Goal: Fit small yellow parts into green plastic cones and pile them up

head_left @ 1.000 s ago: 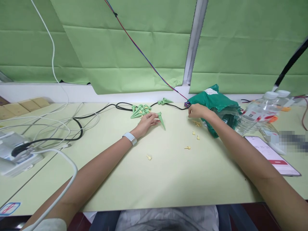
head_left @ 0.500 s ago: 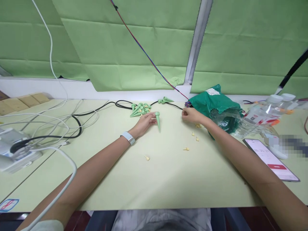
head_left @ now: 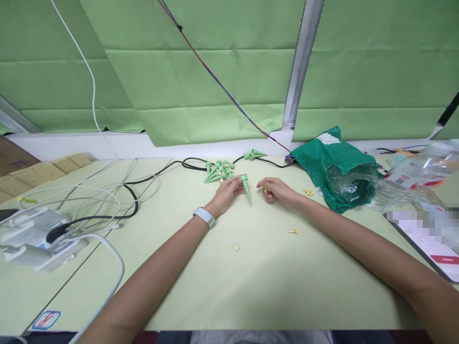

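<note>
Green spike [head_left: 246,188] pinched by left hand [head_left: 225,193], yellow piece [head_left: 265,190] mostly hidden, gripped in right hand [head_left: 278,192]

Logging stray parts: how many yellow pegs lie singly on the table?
2: one peg nearer the left forearm, another peg nearer the right forearm, which may hide more.

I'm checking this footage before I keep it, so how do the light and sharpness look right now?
Head view: soft shadow across the near table; shiny highlights on the bottles; bottles and white adapters look smeared near the edges; blocky pixels hide part of the phone; loose yellow pegs lack fine detail.
</note>
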